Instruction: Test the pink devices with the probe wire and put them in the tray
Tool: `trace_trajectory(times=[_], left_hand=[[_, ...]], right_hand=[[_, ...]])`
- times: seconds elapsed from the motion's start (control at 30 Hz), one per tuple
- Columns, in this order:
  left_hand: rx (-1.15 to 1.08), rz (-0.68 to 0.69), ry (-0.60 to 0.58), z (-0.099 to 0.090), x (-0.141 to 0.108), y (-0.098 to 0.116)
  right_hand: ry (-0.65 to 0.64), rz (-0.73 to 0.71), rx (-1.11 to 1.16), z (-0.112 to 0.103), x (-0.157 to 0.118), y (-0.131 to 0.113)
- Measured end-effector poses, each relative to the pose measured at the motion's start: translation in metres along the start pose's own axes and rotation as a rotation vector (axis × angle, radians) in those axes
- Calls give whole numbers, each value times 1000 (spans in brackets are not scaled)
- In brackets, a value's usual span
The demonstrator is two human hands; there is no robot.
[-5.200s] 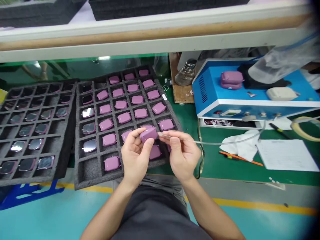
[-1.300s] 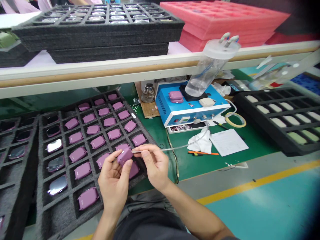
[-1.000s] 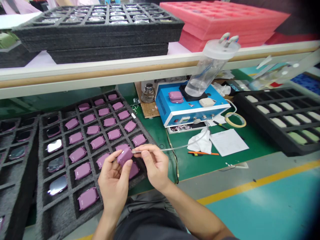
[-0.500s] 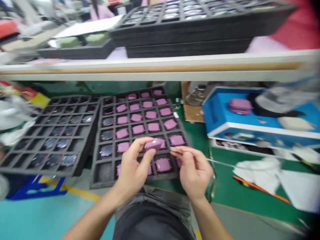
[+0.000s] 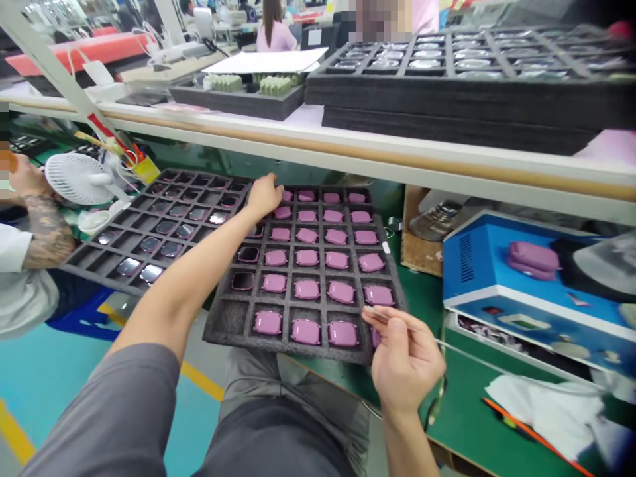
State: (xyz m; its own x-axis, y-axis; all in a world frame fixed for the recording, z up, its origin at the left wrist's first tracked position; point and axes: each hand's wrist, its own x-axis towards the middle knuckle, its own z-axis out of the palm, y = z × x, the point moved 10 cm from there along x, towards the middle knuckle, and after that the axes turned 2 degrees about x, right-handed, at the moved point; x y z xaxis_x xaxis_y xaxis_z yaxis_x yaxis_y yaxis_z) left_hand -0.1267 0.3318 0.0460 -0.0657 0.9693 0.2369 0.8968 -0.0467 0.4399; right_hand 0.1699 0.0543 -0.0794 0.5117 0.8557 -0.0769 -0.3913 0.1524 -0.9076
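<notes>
My left hand (image 5: 265, 197) reaches to the far left part of a black foam tray (image 5: 233, 324). Its fingers are bent at a purple watch case (image 5: 287, 196) in the back row, and the fingertips are partly hidden. Several more purple watch cases (image 5: 307, 289) lie in the tray's compartments. Over the tray's near right corner, my right hand (image 5: 407, 361) is closed around a slim pale tool (image 5: 372, 311), with a thin cord (image 5: 472, 354) trailing off to the right. Dark glass-faced pieces (image 5: 243, 281) fill part of the left column.
A second foam tray (image 5: 94, 258) with dark pieces stands at left, near a white fan (image 5: 74, 179) and a co-worker's tattooed arm (image 5: 47, 228). A shelf (image 5: 348, 149) crosses above. On the right are a blue machine (image 5: 472, 265), white tissue (image 5: 541, 411) and an orange stick (image 5: 527, 430).
My left hand has carried a purple watch case from mid-tray away to the far left back row. My right hand keeps the slim tool over the near right corner. The view has shifted left.
</notes>
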Motion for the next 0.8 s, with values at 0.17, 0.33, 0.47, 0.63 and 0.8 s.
trace_trajectory(times=[0.17, 0.33, 0.47, 0.63, 0.8], left_hand=[[206, 119, -189, -61, -96, 13], [387, 191, -458, -67, -213, 5], [389, 160, -429, -67, -221, -3], [-115, -61, -204, -67, -211, 26], [-657, -241, -243, 14, -232, 77]], right_hand=[[23, -14, 34, -2, -1, -4], [19, -23, 37, 1, 0, -6], [15, -31, 70, 1, 0, -7], [38, -23, 52, 0, -1, -5], [10, -22, 51, 3, 2, -4]])
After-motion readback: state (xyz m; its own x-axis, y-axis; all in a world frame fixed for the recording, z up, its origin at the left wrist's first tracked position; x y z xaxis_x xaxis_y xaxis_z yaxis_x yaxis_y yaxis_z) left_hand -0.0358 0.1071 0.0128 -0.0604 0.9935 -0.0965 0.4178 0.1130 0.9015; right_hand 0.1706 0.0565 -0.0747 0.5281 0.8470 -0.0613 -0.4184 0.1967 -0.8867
